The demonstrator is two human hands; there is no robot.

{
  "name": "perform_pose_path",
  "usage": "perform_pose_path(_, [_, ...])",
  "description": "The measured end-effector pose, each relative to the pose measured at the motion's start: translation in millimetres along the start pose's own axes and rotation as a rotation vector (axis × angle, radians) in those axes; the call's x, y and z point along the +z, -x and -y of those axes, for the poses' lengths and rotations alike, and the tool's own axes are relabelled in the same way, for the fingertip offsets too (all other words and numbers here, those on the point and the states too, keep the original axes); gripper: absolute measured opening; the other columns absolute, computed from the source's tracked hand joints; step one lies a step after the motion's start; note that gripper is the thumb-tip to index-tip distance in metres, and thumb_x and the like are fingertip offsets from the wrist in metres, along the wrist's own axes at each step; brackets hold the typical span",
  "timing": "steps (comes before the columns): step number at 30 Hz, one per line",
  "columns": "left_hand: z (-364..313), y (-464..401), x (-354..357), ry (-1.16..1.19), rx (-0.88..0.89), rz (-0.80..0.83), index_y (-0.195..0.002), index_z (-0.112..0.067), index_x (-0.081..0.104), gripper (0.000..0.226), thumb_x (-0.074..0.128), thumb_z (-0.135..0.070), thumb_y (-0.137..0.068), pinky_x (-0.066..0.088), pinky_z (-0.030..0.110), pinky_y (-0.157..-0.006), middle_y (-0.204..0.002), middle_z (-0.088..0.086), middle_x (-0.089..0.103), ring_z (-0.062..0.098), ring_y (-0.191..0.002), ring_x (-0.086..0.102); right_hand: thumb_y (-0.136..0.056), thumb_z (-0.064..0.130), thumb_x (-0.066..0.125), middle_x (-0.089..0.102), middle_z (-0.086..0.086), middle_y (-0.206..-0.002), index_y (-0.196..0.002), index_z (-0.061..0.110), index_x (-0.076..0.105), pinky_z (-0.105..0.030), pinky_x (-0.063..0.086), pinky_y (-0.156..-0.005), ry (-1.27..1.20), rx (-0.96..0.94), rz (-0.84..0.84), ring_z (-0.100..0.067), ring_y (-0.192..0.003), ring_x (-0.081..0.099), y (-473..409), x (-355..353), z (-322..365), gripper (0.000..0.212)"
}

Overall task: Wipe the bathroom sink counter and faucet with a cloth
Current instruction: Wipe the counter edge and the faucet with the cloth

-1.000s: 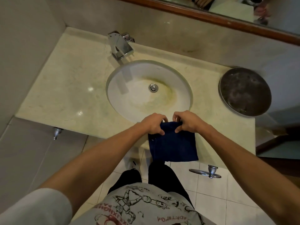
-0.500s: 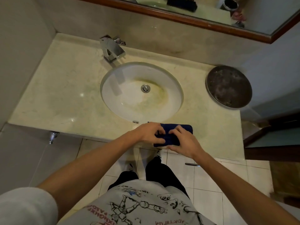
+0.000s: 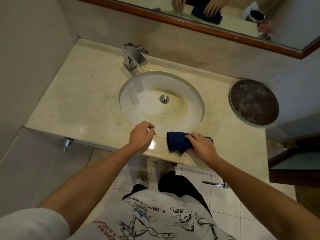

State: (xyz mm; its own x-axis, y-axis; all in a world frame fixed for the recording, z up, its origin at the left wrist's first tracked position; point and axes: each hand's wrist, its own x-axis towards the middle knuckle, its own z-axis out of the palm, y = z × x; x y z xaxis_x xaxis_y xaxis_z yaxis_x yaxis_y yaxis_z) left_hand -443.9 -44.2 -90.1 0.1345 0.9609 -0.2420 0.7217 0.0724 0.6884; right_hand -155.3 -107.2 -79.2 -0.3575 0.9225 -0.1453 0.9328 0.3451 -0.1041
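Note:
A folded dark blue cloth [image 3: 176, 140] lies on the front strip of the cream marble counter [image 3: 83, 94], just right of the sink's front rim. My right hand [image 3: 201, 144] presses flat on the cloth's right half. My left hand [image 3: 141, 135] hovers over the counter's front edge to the left of the cloth, fingers loosely curled, holding nothing. The white oval sink basin [image 3: 138, 101] has yellowish stains around its drain [image 3: 164, 98]. A square chrome faucet [image 3: 132, 57] stands at the back of the basin.
A round dark metal lid or tray [image 3: 253, 102] sits at the counter's right end. A wood-framed mirror [image 3: 190, 25] runs above the backsplash. Walls close in on the left. A chrome valve [image 3: 67, 143] sticks out below the counter's left front edge.
The cloth went from hanging over the front edge, to folded, to resting on the counter. My left hand has let go and moved left; my right hand stays on the cloth.

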Motion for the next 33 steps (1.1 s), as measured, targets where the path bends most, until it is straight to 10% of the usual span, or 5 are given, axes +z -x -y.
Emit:
perform_pose_path(5, [7, -22, 9, 0.022, -0.076, -0.166, -0.101, -0.02, 0.07, 0.016, 0.055, -0.023, -0.096, 0.05, 0.037, -0.084, -0.104, -0.005, 0.066, 0.016, -0.094, 0.059, -0.089, 0.015, 0.066, 0.075, -0.011, -0.092, -0.1, 0.006, 0.07, -0.039, 0.054, -0.074, -0.858, 0.473, 0.211, -0.033, -0.088, 0.07, -58, -44, -51, 0.015])
perform_pose_path(11, [15, -65, 19, -0.124, -0.169, -0.419, -0.099, -0.011, 0.074, 0.025, 0.052, -0.015, -0.089, 0.047, 0.043, -0.084, -0.101, 0.007, 0.073, 0.032, -0.094, 0.061, -0.079, 0.021, 0.061, 0.073, -0.01, -0.101, -0.111, 0.007, 0.065, -0.038, 0.052, -0.084, -1.698, 0.738, 0.199, -0.028, -0.095, 0.068, -132, -80, -94, 0.035])
perform_pose_path(20, [13, -75, 34, -0.169, -0.309, -0.53, -0.103, -0.013, 0.07, 0.022, 0.051, -0.019, -0.094, 0.05, 0.038, -0.081, -0.101, 0.002, 0.07, 0.025, -0.085, 0.065, -0.088, 0.021, 0.073, 0.058, 0.0, -0.102, -0.117, 0.016, 0.067, -0.032, 0.048, -0.062, -0.534, -0.004, -0.392, -0.015, -0.08, 0.056, -343, -95, -81, 0.03])
perform_pose_path(26, [3, -75, 31, -0.182, -0.351, -0.498, -0.104, -0.014, 0.07, 0.011, 0.064, -0.013, -0.094, 0.053, 0.035, -0.083, -0.103, 0.0, 0.07, 0.022, -0.088, 0.063, -0.074, 0.005, 0.078, 0.062, -0.016, -0.108, -0.115, 0.011, 0.067, -0.041, 0.051, -0.068, -0.081, -0.57, -0.322, -0.035, -0.094, 0.06, -436, -35, -54, 0.042])
perform_pose_path(33, [2, -75, 28, -0.19, -0.361, -0.463, -0.1, -0.013, 0.07, 0.008, 0.063, -0.012, -0.096, 0.055, 0.038, -0.081, -0.098, 0.0, 0.07, 0.02, -0.084, 0.063, -0.073, 0.009, 0.073, 0.059, -0.015, -0.109, -0.119, 0.012, 0.065, -0.041, 0.049, -0.069, 0.005, -0.583, -0.223, -0.034, -0.093, 0.056, -440, -28, -59, 0.046])
